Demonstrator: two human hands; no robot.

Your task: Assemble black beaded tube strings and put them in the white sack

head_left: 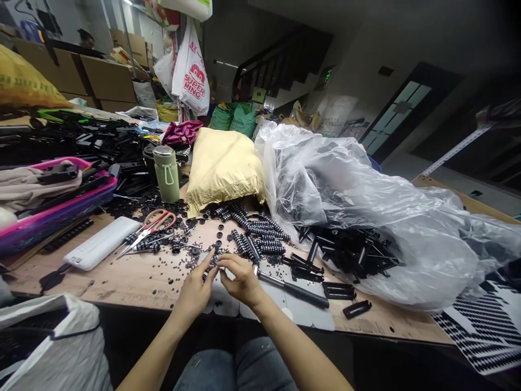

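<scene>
My left hand (196, 290) and my right hand (242, 281) meet over the near edge of a wooden table (134, 282). Both pinch a small dark part between their fingertips; it is too small to name. Just beyond the fingers lie many small black washers (179, 260) and several ribbed black-and-white rods (260, 239). A long black rod (293, 289) lies just right of my right hand. A pale sheet (301, 312) sits under my wrists.
A large clear plastic bag (366, 201) spilling black plastic parts fills the right. A yellow sack (222, 165), a green bottle (167, 174), red-handled scissors (150, 225), a white power bank (101, 243) and a pink basket (52, 212) stand at the left.
</scene>
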